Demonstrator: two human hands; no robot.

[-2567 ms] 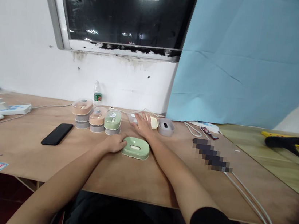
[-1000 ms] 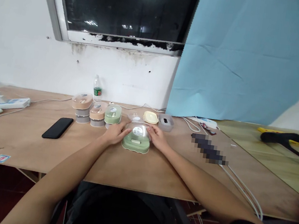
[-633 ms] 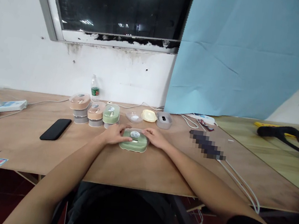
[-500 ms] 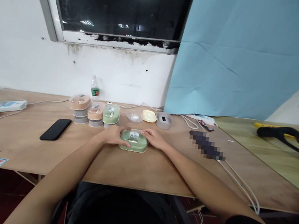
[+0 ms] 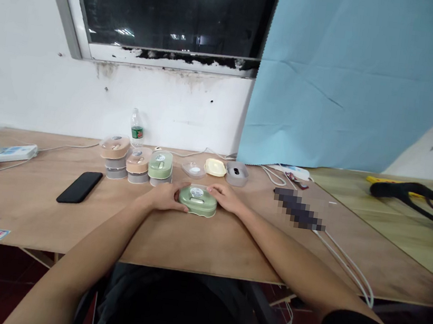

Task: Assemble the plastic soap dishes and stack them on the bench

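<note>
A green box with a clear lid (image 5: 197, 201) and a round white label on top sits on the table between my hands. My left hand (image 5: 166, 196) grips its left side, thumb along the front and fingers behind. On the other side, my right hand (image 5: 224, 197) holds the far right corner with its fingertips. Behind them stand a yellow tray (image 5: 215, 167), a clear lid (image 5: 193, 169) and a grey box (image 5: 237, 174) with a dark slot.
Stacked pink boxes (image 5: 115, 148), more pink boxes (image 5: 139, 160) and a green-topped stack (image 5: 161, 164) stand at back left, near a plastic bottle (image 5: 137, 129). A black phone (image 5: 79, 187) and power strip (image 5: 4, 153) lie left. A blurred dark item (image 5: 298, 209) with white cables lies right.
The green box has turned slightly and shifted a little to the right and back between my hands. Both hands keep their hold on it.
</note>
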